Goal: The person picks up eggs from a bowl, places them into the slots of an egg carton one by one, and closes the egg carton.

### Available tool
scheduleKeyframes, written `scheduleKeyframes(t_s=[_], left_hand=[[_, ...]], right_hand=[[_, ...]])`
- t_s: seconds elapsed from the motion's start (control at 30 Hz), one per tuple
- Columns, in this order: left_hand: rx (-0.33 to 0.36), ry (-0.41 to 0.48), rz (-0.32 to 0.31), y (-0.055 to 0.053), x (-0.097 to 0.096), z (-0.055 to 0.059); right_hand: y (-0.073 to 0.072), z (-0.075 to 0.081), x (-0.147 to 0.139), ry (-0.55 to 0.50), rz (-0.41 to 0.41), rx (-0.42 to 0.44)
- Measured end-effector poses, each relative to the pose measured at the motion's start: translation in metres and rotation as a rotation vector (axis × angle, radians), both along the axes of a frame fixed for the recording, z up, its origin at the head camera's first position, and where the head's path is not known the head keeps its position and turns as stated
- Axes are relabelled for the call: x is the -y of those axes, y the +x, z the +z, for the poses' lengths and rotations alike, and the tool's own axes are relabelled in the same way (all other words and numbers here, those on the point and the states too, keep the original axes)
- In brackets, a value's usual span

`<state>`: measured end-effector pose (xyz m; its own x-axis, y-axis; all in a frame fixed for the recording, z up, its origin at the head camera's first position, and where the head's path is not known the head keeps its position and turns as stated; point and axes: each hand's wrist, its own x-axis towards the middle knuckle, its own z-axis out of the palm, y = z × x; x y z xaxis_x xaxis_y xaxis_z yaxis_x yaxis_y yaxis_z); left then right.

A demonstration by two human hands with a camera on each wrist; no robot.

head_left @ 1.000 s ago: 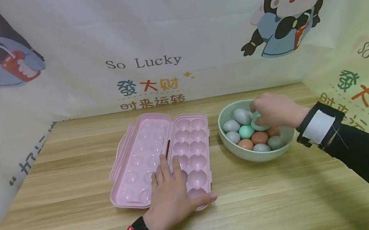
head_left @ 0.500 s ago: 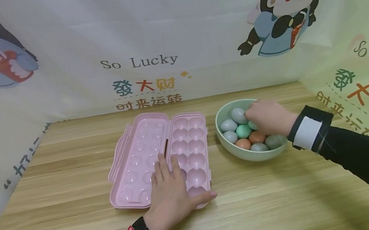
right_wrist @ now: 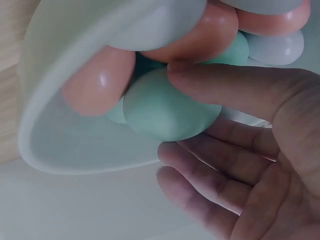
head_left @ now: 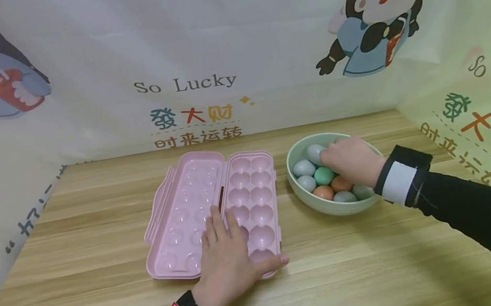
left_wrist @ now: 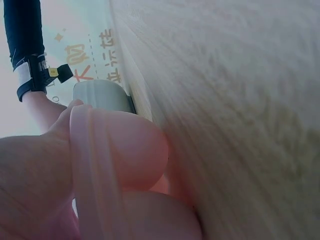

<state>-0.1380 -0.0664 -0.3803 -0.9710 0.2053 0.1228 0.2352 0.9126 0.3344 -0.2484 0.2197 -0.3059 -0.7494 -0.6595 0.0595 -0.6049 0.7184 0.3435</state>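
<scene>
- Over at the bowl point(head_left: 339, 208), the person's right hand point(head_left: 352, 159) has a green egg point(right_wrist: 167, 107) between thumb and curled fingers, a light pinch as far as I can judge from the right wrist view.
- That green egg sits inside the bowl, below the rim, crowded by other eggs; a brown egg point(right_wrist: 100, 82) is right beside it.
- The shell looks smooth and the thumb covers only one end, so a loose pinch could let it slip back onto its neighbours. Squeezing too hard might crack it, if it is a real one.
- Pulling one egg out of such a heap could set the rest rolling, the pale egg point(head_left: 315, 154) by the knuckles included.
- The black strap point(head_left: 402, 180) lies close to the bowl's near right side; a low wrist could knock the rim and tip or drag the bowl along the desk point(head_left: 340, 276).
- The left hand point(head_left: 226, 261) grasps nothing, its fingers straight and spread over the near end of the pink carton point(head_left: 187, 209), which lies unfolded just left of the bowl. Leaning harder there could make the carton skid or rock, and that palm covers several cups.
</scene>
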Motion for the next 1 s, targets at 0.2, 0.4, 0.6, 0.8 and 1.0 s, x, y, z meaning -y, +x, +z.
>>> scheduleKeyframes(t_s=[0.2,0.4,0.6,0.8,1.0], left_hand=[[-0.051,-0.014,-0.012,0.001,0.0,-0.001],[-0.08,-0.021,-0.017,0.002,0.0,-0.001],[-0.061,0.007,-0.028,0.002,0.003,0.002],[-0.018,0.042,-0.058,0.001,0.006,0.006],[-0.004,0.039,-0.071,0.001,0.01,0.009]], right_hand=[[-0.003,-0.002,-0.002,0.016,0.015,-0.005],[-0.003,0.001,-0.002,0.031,-0.034,0.015],[-0.001,0.004,-0.003,0.047,-0.04,0.024],[-0.001,0.005,-0.003,0.036,-0.044,0.036],[-0.002,0.007,-0.001,0.006,-0.052,0.06]])
